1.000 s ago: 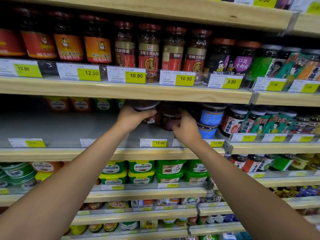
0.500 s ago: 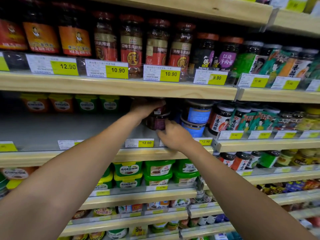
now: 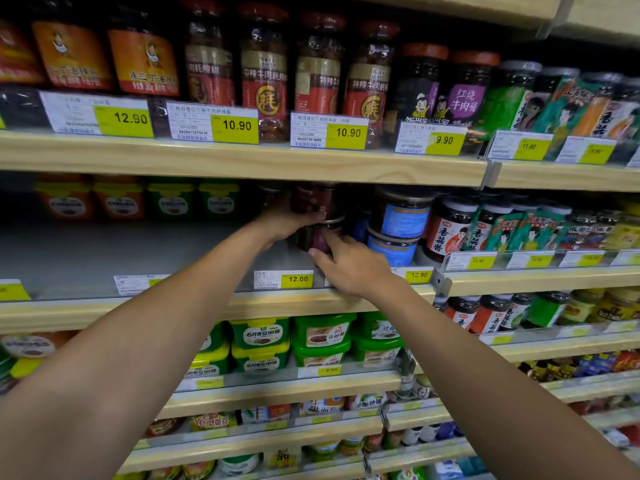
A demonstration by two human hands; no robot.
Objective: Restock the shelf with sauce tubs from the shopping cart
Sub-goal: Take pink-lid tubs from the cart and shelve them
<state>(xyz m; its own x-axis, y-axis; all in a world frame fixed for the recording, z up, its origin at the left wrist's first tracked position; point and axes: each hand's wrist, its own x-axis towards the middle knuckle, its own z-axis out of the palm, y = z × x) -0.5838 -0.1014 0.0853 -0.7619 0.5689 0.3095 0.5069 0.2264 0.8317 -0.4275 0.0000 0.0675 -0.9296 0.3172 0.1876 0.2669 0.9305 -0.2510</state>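
Two dark sauce tubs stand stacked on the grey shelf (image 3: 138, 258), about midway along it and set back from the front edge. The top tub (image 3: 313, 199) sits on the bottom tub (image 3: 317, 239), its top close under the wooden upper shelf (image 3: 242, 164).

The left hand (image 3: 282, 223) grips the top tub from the left. Its thumb lies across the front, just where the two tubs meet, and its fingers are hidden behind the tub. The right hand (image 3: 349, 266) comes in from the lower right and holds the bottom tub, with the forefinger laid against its right side and the thumb at its lower front. The other fingers are curled under the palm.

Just right of the stack are two blue-labelled tubs (image 3: 401, 218), also one on the other. Beyond them is a row of jars (image 3: 450, 230) with red and green labels. A price tag (image 3: 284, 279) reading 12.00 is fixed to the shelf edge below the stack. At the back left of the shelf are green tubs (image 3: 173, 202) and orange tubs (image 3: 117, 202), blurred in the shade.

The upper shelf carries tall red-labelled jars (image 3: 265, 74). The lower shelf (image 3: 277, 386) holds stacked green tubs with yellow lids (image 3: 259, 344).
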